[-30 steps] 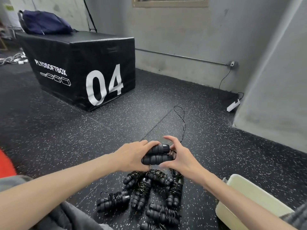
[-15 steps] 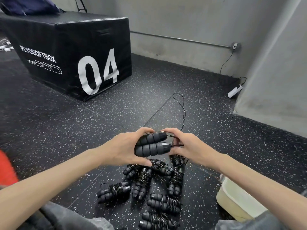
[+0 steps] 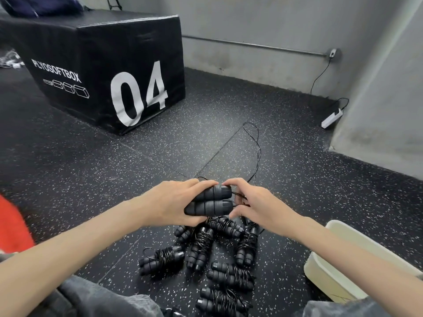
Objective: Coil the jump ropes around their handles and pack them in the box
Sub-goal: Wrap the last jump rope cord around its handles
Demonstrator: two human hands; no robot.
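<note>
A black speckled rubber floor (image 3: 68,170) fills most of the frame, bounded by grey walls (image 3: 263,21) along the top and right. In the upper left a large black plyo box (image 3: 96,65) marked "04" is seen standing on the floor. At the lower right edge a cream plastic box (image 3: 329,273) is seen, partly hidden behind the right forearm. In the lower centre a cluster of coiled jump ropes (image 3: 206,255) is laid on the floor, each with black cord wound around paired handles. Above that cluster, at mid-frame, two black handles (image 3: 211,201) are held side by side. They are gripped by the left hand (image 3: 174,202), whose fingers are curled over the top and thumb tucked beneath. At the handles' right end the cord is pinched by the right hand (image 3: 254,204) between thumb and fingertips. From there a loose black cord (image 3: 257,154) is trailed away across the floor toward the upper centre, ending in a narrow loop. Near the right wall a white power strip (image 3: 332,117) is seen, with its cable running up to a socket.
</note>
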